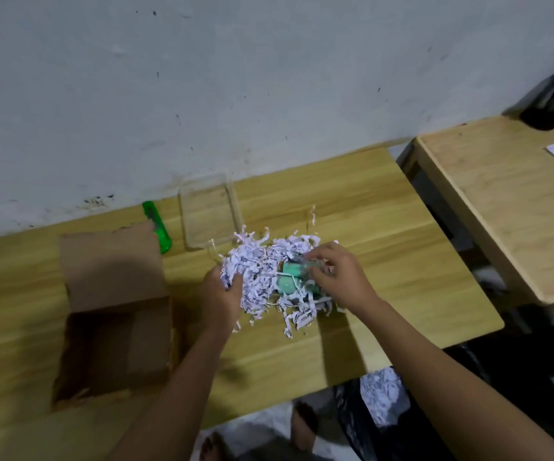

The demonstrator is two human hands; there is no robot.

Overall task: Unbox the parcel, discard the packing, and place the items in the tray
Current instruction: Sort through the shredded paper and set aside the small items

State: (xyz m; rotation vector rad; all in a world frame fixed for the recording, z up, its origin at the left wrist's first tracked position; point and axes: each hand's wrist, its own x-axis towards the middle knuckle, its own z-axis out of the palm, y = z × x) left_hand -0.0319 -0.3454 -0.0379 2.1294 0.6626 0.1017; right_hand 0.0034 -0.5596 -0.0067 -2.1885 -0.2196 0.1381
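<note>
Open brown cardboard box (116,327) at left of the light wooden table (402,261), flap up, interior dark, looks emptied; heap of white shredded-paper packing (262,271) dumped mid-table, just right of the box.

Left hand (223,294) at the heap's left edge, fingers curled shut around a clump of shreds; right hand (338,274) on the heap's right side, fingertips pinching at a mint-green cylindrical item (290,277) half-buried in the shreds; exact grip blurred, contact looks real but hold on it unconfirmed.

Clear rectangular plastic tray (209,214) behind the heap, near the wall, nothing in it; near corner touching or just under stray shreds. Bright green utility knife (157,227) between tray and box flap. Black rubbish bag (375,414) below the table's front edge, some shreds already inside.

Step, as judged: separating item from packing; nothing placed yet.

Risks:
- shreds clinging to the item, carried into the tray; cause: lifting before shaking clear
- strands swept into the tray; cause: heap sitting against its near corner
- cylinder rolling off toward the front edge if released on its side
- shreds dropped on the floor between table and bag; loose clump, bag mouth low
- second item possibly hidden in the heap, binned with packing; cannot tell from here
</note>
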